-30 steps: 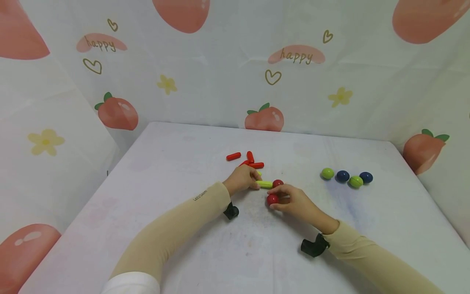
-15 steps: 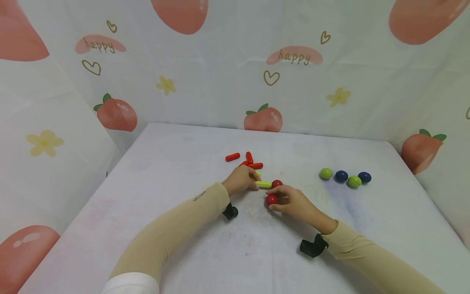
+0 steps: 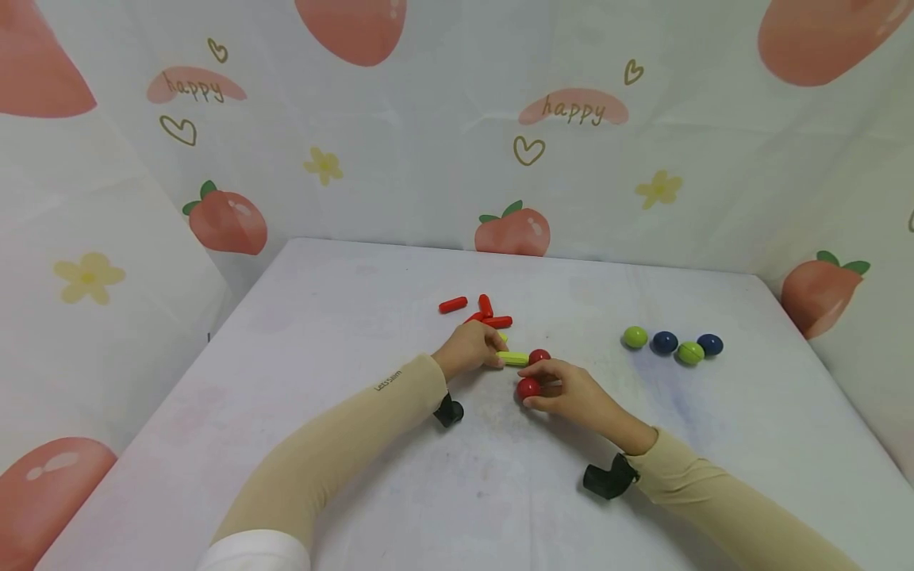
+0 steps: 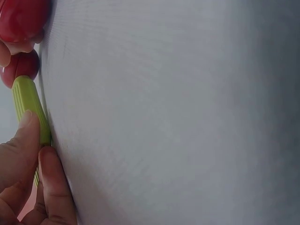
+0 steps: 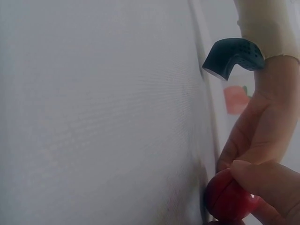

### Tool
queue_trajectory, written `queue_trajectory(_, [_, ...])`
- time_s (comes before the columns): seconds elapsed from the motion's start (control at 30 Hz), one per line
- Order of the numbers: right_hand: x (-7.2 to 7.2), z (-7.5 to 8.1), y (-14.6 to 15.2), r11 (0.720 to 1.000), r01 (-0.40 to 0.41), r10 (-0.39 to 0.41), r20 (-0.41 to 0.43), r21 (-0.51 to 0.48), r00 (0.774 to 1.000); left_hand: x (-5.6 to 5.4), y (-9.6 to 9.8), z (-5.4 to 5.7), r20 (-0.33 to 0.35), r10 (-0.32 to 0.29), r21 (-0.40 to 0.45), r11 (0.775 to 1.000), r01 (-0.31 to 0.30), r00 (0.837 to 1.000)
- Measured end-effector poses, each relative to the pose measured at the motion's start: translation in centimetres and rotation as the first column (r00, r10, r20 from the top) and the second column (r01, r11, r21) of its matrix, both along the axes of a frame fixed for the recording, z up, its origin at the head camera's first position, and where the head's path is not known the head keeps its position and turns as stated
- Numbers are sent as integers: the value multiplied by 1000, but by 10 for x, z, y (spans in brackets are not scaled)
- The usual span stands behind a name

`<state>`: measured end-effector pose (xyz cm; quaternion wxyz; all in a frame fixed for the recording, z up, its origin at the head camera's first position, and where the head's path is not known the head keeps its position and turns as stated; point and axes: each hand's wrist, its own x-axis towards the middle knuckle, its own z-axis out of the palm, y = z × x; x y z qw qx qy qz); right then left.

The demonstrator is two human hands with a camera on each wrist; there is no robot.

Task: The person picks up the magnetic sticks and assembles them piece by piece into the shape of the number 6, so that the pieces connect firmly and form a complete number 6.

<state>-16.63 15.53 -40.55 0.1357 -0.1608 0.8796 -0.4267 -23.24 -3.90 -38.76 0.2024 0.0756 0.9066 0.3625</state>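
Note:
My left hand (image 3: 471, 347) pinches a yellow-green ridged stick (image 3: 514, 358) between thumb and fingers, low over the table. In the left wrist view the stick's far end meets a seamed red ball (image 4: 27, 64). Another yellow-green piece (image 3: 503, 338) shows just beyond the left fingers, mostly hidden. With thumb and fingertips, my right hand (image 3: 581, 400) holds a second red ball (image 3: 528, 388), nearer to me than the first. A seam line runs across that held ball (image 5: 227, 197) in the right wrist view.
Several red sticks (image 3: 453, 305) lie beyond my left hand. Green egg-shaped balls (image 3: 635, 337) and dark blue ones (image 3: 665, 342) sit together on the right of the white table (image 3: 457, 492). A black wrist camera (image 3: 609, 477) sits at each cuff.

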Motion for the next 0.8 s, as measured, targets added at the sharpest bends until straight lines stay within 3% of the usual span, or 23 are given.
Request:
queue_trajectory(0.6, [0, 3, 0, 1000, -6, 6, 0, 2, 1000, 1, -1, 1, -13, -14, 1, 1000, 14, 1000])
queue_trajectory(0.8, [-3, 11, 5, 1000, 1, -1, -2, -3, 1000, 1, -1, 0, -15, -14, 12, 1000, 15, 1000])
